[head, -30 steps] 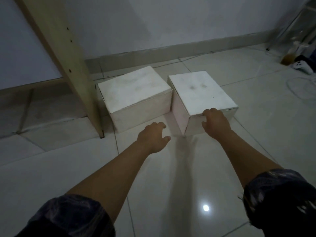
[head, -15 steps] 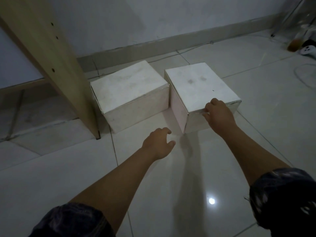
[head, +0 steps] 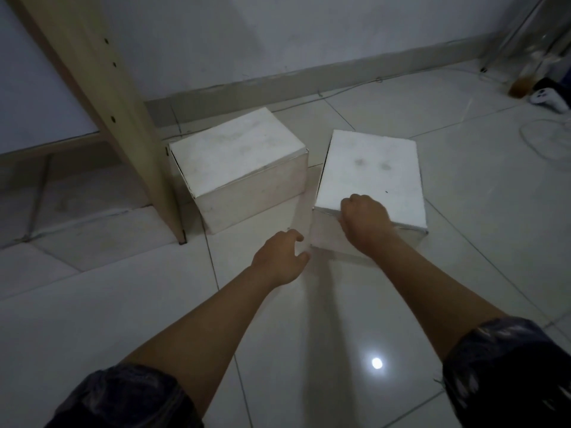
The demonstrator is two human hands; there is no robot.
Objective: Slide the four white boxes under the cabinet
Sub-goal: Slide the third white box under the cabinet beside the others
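Observation:
Two white boxes stand on the tiled floor. The left box (head: 238,162) sits right beside the pale wooden cabinet leg (head: 123,118). The right box (head: 374,168) stands a small gap away from it, turned at an angle. My right hand (head: 364,220) grips the right box's near top edge, fingers curled over the rim. My left hand (head: 282,257) hovers low over the floor by that box's near left corner, fingers loosely curled and holding nothing. Any other boxes are out of view.
The wall and grey skirting run behind the boxes. A thin cable (head: 340,95) lies along the skirting. At the far right are a white controller (head: 550,98), a looped white cord (head: 543,140) and a clear bottle (head: 522,84). Bare tiles stretch under the cabinet to the left.
The right box has turned and pulled away from the left box, opening a gap. My right hand shifted from its near right corner toward the near left. My left hand came closer.

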